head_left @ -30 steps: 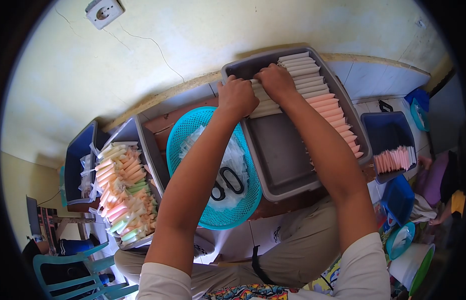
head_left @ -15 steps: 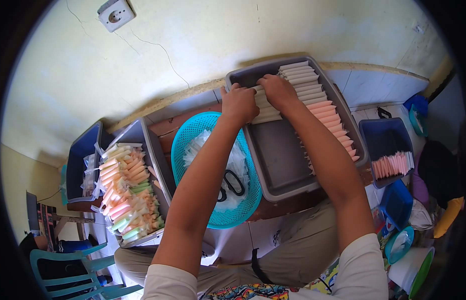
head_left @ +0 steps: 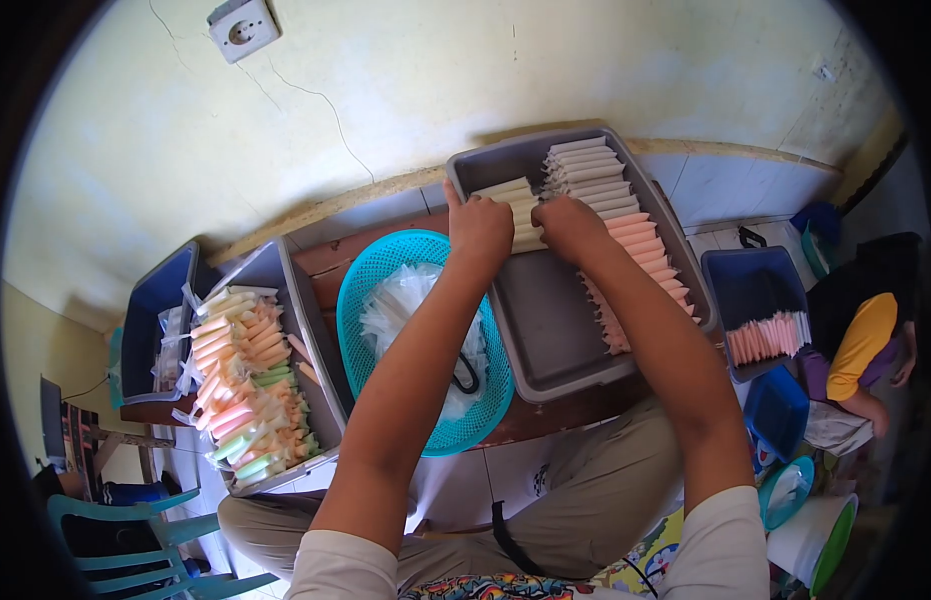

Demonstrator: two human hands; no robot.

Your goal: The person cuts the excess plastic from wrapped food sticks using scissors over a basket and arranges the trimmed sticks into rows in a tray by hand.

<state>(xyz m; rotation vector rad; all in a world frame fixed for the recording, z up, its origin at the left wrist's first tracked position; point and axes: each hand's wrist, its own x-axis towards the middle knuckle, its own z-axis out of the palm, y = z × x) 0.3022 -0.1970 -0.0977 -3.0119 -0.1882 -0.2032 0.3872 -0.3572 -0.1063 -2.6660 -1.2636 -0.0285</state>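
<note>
Cream-coloured filled tubes [head_left: 521, 207] lie in a stack at the upper left of a large grey-brown tray [head_left: 556, 310]. My left hand [head_left: 480, 226] is at the left end of this stack, fingers curled at the tubes and one finger pointing up by the tray's rim. At the stack's right end is my right hand [head_left: 568, 226], its fingers pressed together on the tubes. More white tubes [head_left: 593, 175] and pink tubes [head_left: 646, 250] lie in rows along the tray's right side. My forearm partly covers the pink rows.
A turquoise basket [head_left: 364, 345] holds clear bags [head_left: 401, 300] and black-handled scissors [head_left: 468, 374]. Left of it, a grey bin [head_left: 316, 330] holds coloured tubes. A blue bin [head_left: 751, 280] with pink tubes and another person [head_left: 866, 340] are at the right.
Both hands have moved down along the cream stack, exposing more tubes above them. The person at the right has come further into view, and the camera view has shifted slightly.
</note>
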